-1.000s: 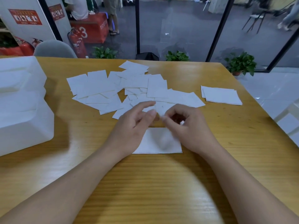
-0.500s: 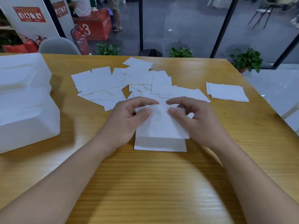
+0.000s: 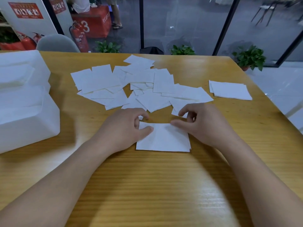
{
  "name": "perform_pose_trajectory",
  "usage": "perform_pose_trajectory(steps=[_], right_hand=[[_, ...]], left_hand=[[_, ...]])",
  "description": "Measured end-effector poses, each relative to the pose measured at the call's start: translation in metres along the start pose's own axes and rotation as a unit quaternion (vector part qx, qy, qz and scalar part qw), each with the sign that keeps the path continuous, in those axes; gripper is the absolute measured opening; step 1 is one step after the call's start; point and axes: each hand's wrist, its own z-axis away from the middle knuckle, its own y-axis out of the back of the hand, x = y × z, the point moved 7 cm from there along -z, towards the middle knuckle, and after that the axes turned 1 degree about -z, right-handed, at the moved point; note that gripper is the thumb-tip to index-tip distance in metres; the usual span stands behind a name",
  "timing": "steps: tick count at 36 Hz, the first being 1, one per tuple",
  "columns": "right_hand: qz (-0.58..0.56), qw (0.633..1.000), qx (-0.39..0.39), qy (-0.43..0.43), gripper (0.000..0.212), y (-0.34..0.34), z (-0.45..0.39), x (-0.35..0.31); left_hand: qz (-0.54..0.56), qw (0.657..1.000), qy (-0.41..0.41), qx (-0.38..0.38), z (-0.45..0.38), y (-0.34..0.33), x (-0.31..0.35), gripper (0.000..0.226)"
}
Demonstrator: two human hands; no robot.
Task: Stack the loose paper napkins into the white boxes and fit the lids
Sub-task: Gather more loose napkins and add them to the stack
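Two hands meet over a small napkin stack (image 3: 164, 140) on the tabletop (image 3: 147, 185). The left hand (image 3: 126, 128) has its fingers (image 3: 146, 114) curled over the stack's far left corner, thumb pressing on top; the right hand (image 3: 201, 123), fingers bent, touches the far right edge. Loose napkins (image 3: 139, 86) lie scattered beyond, a neat pile (image 3: 231, 90) far right, white boxes (image 3: 24, 102) at left.

Two bare forearms reach in from the lower corners of the frame, hands meeting at centre.

The left hand (image 3: 126, 128) lies palm down just left of centre, fingers curled, thumb stretched rightward and pressing flat. The right hand (image 3: 201, 125) mirrors it just right of centre, thumb pointing left, index finger arched above, the remaining fingers curled under.
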Motion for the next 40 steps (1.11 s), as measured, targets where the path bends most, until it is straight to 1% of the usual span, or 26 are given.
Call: perform_pose_trajectory(steps=[2, 3, 5, 7, 9, 13, 17, 18, 20, 22, 23, 25, 27, 30, 32, 34, 37, 40], right_hand=[[-0.018, 0.999, 0.049, -0.003, 0.024, 0.01, -0.004, 0.005], [-0.007, 0.998, 0.06, -0.001, 0.019, 0.013, -0.005, 0.006], [0.033, 0.998, 0.053, -0.002, 0.012, 0.01, -0.006, 0.008], [0.044, 0.998, 0.046, -0.012, 0.011, 0.006, -0.007, 0.011], [0.039, 0.998, 0.05, -0.021, 0.01, 0.004, -0.007, 0.014], [0.063, 0.996, 0.061, -0.026, 0.013, 0.002, -0.011, 0.015], [0.09, 0.995, 0.035, -0.008, 0.013, -0.004, -0.01, 0.007], [0.066, 0.997, 0.031, -0.001, 0.013, -0.004, -0.009, 0.005], [-0.04, 0.999, 0.023, 0.005, 0.015, -0.005, -0.007, 0.001], [-0.147, 0.989, 0.003, 0.015, 0.017, -0.008, -0.004, -0.007], [-0.181, 0.983, -0.011, 0.025, 0.017, -0.01, -0.001, -0.014], [-0.222, 0.973, -0.042, 0.05, 0.017, -0.018, 0.005, -0.029], [-0.237, 0.967, -0.066, 0.073, 0.016, -0.025, 0.011, -0.04], [-0.218, 0.968, -0.085, 0.088, 0.013, -0.032, 0.014, -0.046], [-0.21, 0.972, -0.07, 0.083, 0.009, -0.03, 0.012, -0.043], [-0.192, 0.978, -0.039, 0.069, 0.006, -0.025, 0.008, -0.035], [-0.103, 0.994, 0.001, 0.045, 0.011, -0.02, 0.004, -0.02], [-0.036, 0.999, 0.01, 0.03, 0.011, -0.017, 0.001, -0.014]], left_hand=[[-0.032, 0.999, -0.009, 0.03, 0.0, 0.006, 0.002, 0.024], [-0.042, 0.998, -0.015, 0.046, 0.0, 0.009, 0.004, 0.024], [-0.04, 0.997, -0.022, 0.066, 0.0, 0.01, 0.006, 0.021], [-0.007, 0.998, -0.026, 0.061, 0.0, 0.006, 0.007, 0.016], [0.032, 0.998, -0.033, 0.037, 0.001, -0.002, 0.01, 0.013], [0.013, 0.999, -0.051, 0.011, 0.003, -0.013, 0.015, 0.017], [0.029, 0.998, -0.045, 0.023, 0.003, -0.014, 0.015, 0.015], [0.035, 0.998, -0.042, 0.031, 0.003, -0.013, 0.015, 0.016], [0.072, 0.996, -0.036, 0.048, 0.002, -0.012, 0.018, 0.02], [0.142, 0.987, -0.035, 0.061, 0.002, -0.01, 0.022, 0.026], [0.18, 0.981, -0.037, 0.061, 0.001, -0.009, 0.025, 0.03], [0.258, 0.964, -0.033, 0.051, 0.001, -0.009, 0.029, 0.037], [0.307, 0.95, -0.017, 0.048, 0.001, -0.01, 0.03, 0.04], [0.307, 0.951, 0.004, 0.043, 0.0, -0.012, 0.026, 0.04], [0.279, 0.959, 0.016, 0.043, 0.0, -0.013, 0.021, 0.041], [0.264, 0.963, 0.024, 0.044, -0.001, -0.012, 0.016, 0.044], [0.28, 0.959, 0.034, 0.023, -0.002, -0.012, 0.01, 0.046], [0.318, 0.947, 0.047, -0.011, -0.002, -0.013, 0.006, 0.044]])
